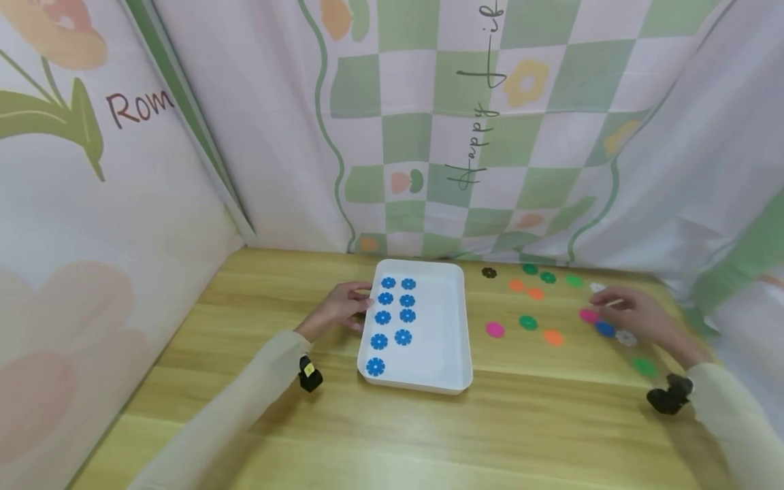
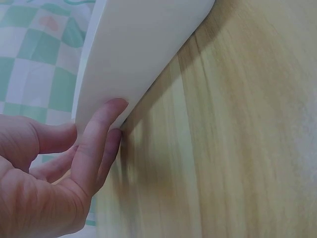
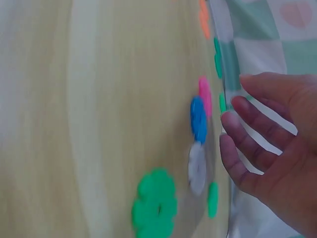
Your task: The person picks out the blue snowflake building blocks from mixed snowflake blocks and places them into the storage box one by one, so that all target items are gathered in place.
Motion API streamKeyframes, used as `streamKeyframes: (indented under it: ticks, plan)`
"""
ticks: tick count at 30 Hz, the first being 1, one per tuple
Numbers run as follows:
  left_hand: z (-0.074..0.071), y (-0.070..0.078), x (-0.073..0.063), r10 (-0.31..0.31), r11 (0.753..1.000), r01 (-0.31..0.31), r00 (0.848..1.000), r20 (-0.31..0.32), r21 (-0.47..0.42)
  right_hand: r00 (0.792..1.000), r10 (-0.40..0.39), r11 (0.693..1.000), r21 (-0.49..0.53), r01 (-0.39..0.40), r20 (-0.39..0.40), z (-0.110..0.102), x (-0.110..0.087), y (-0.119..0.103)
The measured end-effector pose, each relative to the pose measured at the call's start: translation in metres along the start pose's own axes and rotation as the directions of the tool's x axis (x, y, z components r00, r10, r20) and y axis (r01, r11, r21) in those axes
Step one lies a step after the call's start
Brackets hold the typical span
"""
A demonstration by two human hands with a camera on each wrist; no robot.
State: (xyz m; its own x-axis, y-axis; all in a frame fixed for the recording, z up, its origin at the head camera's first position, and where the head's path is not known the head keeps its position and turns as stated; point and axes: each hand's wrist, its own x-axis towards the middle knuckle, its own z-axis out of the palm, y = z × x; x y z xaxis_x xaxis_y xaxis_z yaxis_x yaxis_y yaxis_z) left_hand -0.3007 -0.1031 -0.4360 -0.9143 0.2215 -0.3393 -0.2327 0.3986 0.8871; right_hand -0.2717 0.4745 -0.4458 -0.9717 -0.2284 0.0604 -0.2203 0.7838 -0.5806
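Observation:
A white rectangular tray (image 1: 437, 327) stands on the wooden table, holding several blue flower-shaped discs (image 1: 382, 318) in two columns along its left half. My left hand (image 1: 339, 306) is at the tray's left side. In the left wrist view, fingertips (image 2: 118, 104) rest against the tray's outer wall and the thumb is right at its rim. Over the loose discs on the right hovers my right hand (image 1: 633, 314), fingers loosely bent with nothing between them. Below it lie a pink disc (image 1: 589, 316), a blue disc (image 3: 198, 119) and a white disc (image 3: 196, 169).
More flower discs lie right of the tray: a brown one (image 1: 488, 273), a pink one (image 1: 495, 330), green ones (image 1: 528, 322) and orange ones (image 1: 553, 337). Nearest the right wrist is a light green disc (image 1: 645, 367). A checked curtain (image 1: 453, 136) hangs along the table's back edge.

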Motion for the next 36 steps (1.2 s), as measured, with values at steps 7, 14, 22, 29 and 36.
streamKeyframes:
  ticks: [7, 14, 22, 29, 36]
  plan:
    - [0.001, 0.000, 0.001, -0.006, 1.000, 0.006, 1.000, -0.006, 0.007, 0.999, -0.049, 0.999, 0.008, 0.048, 0.024, -0.004, -0.011, 0.021]
    - [0.001, 0.000, 0.001, 0.009, 1.000, -0.009, 1.000, -0.001, 0.003, 0.990, 0.002, 1.000, 0.015, -0.004, 0.139, -0.005, -0.020, 0.025]
    - [0.002, -0.002, 0.001, 0.015, 1.000, -0.015, 1.000, -0.001, 0.005, 0.971, 0.091, 0.994, 0.037, -0.101, 0.222, -0.004, -0.027, 0.026]
    - [0.001, -0.004, 0.001, 0.032, 0.999, -0.032, 0.999, 0.015, -0.006, 0.977, 0.067, 0.996, 0.045, -0.078, 0.204, -0.004, -0.031, 0.027]
    - [0.000, -0.004, 0.000, 0.048, 0.999, -0.049, 0.999, 0.022, 0.002, 0.987, 0.031, 0.997, 0.059, -0.041, 0.160, 0.000, -0.032, 0.028]
